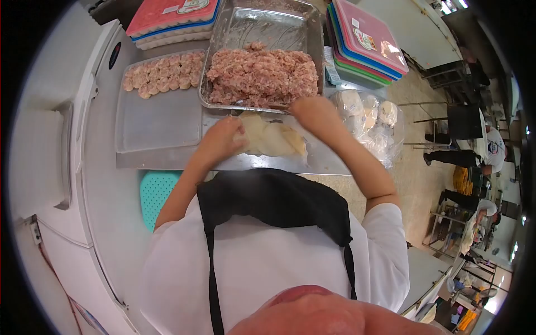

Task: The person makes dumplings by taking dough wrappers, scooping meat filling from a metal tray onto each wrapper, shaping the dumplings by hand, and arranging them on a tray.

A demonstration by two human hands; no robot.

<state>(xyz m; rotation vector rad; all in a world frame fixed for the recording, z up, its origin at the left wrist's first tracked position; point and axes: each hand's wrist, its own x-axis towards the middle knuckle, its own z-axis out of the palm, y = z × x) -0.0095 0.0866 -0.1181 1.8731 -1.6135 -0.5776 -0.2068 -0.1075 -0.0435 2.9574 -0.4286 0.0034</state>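
Pale, thin dough wrappers (273, 138) lie overlapping on the metal table just in front of me. My left hand (226, 135) is closed, its fingertips pinching at the left edge of the wrappers. Over the front right rim of a metal pan (268, 21) is my right hand (314, 114), fingers curled in; whatever they hold is hidden. A big mound of raw ground meat (262, 77) fills the near half of that pan. To the left, rows of small filled dumplings (164, 74) sit at the far end of a clear plastic tray (159, 120).
Stacked lidded trays stand at back left (173, 17) and back right (371, 36). Bagged wrapper stacks (365, 117) lie at the table's right. A turquoise perforated plastic item (159, 192) is below the left edge. White refrigerator doors (61, 145) border the left; other people (494, 151) work far right.
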